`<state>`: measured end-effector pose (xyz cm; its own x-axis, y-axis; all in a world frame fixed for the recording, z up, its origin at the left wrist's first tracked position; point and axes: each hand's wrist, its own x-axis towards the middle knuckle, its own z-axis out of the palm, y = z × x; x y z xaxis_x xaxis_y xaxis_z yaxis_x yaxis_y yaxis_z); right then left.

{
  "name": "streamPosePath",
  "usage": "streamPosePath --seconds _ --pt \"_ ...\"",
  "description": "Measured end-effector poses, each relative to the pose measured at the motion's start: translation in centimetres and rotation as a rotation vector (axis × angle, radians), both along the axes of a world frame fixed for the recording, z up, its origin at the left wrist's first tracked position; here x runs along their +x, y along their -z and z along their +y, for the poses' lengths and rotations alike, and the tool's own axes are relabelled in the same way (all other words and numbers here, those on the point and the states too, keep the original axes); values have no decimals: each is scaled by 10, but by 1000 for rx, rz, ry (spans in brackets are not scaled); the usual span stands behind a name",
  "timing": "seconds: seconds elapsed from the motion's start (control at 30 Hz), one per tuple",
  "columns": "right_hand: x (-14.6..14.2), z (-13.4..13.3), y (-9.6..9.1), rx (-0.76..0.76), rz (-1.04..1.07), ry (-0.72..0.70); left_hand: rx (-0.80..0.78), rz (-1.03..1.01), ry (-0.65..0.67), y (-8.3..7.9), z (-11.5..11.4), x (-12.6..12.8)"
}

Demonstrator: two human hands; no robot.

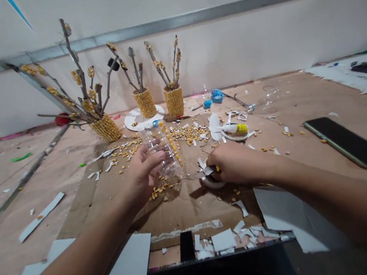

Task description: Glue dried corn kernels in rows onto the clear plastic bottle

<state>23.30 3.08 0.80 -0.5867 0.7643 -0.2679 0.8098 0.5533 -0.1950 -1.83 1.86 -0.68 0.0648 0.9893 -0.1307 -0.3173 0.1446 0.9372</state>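
Observation:
My left hand is closed around a clear plastic bottle, held tilted above the cardboard. One row of yellow corn kernels runs along the bottle's side, and its blue cap points away from me. My right hand is closed on what look like scissors, with metal blades pointing left toward the bottle and a bit of yellow handle showing. Just under that hand lies a white ring, partly covered. Loose kernels lie below the bottle.
Kernel-covered pots with twigs stand along the back. A glue bottle lies behind my right hand, and a phone rests at the right. White scraps litter the cardboard's front edge. Another clear bottle lies farther back.

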Motion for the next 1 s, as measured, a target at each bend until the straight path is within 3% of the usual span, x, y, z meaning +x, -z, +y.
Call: streamPosePath --seconds 0.2,0.47,0.8,1.0 --pt "1 0 -6 -41 -60 51 4 14 -5 -1 -1 2" --pt "9 -2 -18 -76 14 101 29 13 5 1 1 0" --pt "-8 -5 -2 84 -73 3 10 24 -5 3 2 2" --pt "-4 0 -1 32 -68 -63 -2 22 -10 5 1 2"
